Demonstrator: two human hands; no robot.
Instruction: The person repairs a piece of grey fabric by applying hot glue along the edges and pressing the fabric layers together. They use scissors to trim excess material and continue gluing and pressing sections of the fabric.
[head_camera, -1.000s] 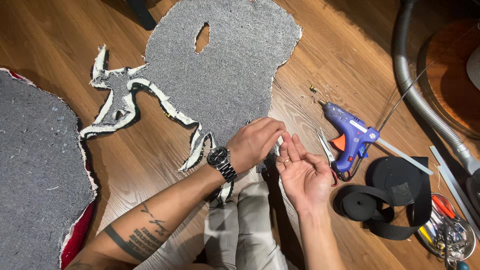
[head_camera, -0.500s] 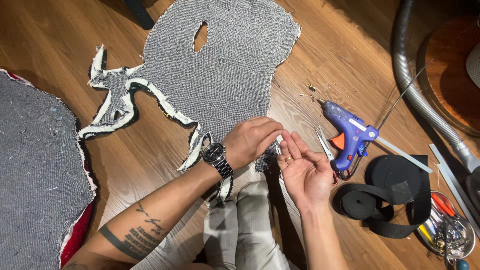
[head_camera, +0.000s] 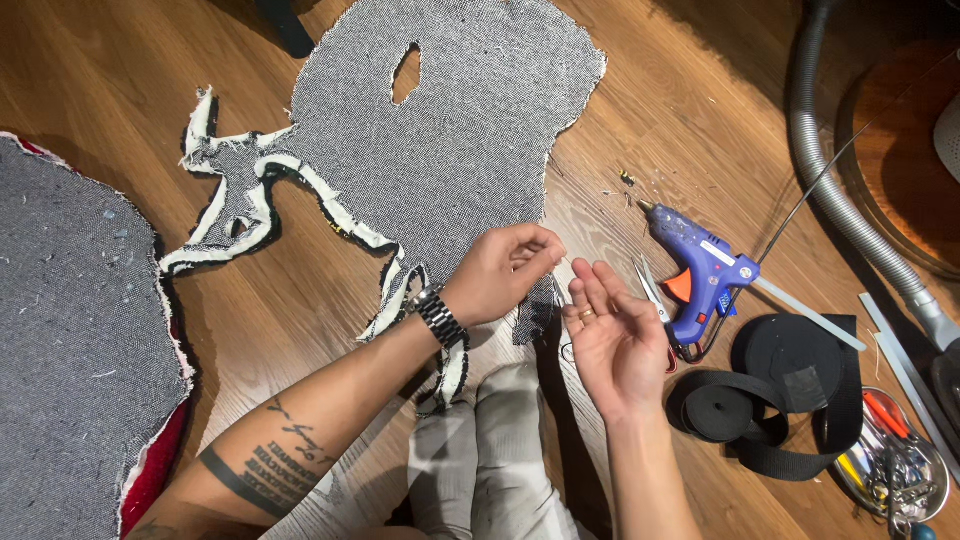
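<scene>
My left hand (head_camera: 505, 268), with a dark metal watch on its wrist, hovers over the lower edge of a grey-backed rug piece (head_camera: 450, 130). Its fingertips are pinched on a tiny pale bit too small to identify. My right hand (head_camera: 612, 345) is just to the right of it, palm up, fingers apart and empty, a ring on one finger. A small gap separates the two hands. A dark scrap of backing (head_camera: 537, 312) lies on the wooden floor between them. My feet in grey socks (head_camera: 490, 440) rest below the hands.
A blue glue gun (head_camera: 700, 270) and small scissors (head_camera: 650, 290) lie right of my right hand. Further right are a black webbing roll (head_camera: 790, 375), a metal tray of tools (head_camera: 890, 465) and a grey vacuum hose (head_camera: 850, 210). A second grey-backed rug (head_camera: 70, 330) lies at the left.
My hands were pressed together over something small. They have now drawn apart: the left hand lifted up and left, and the right hand opened palm up.
</scene>
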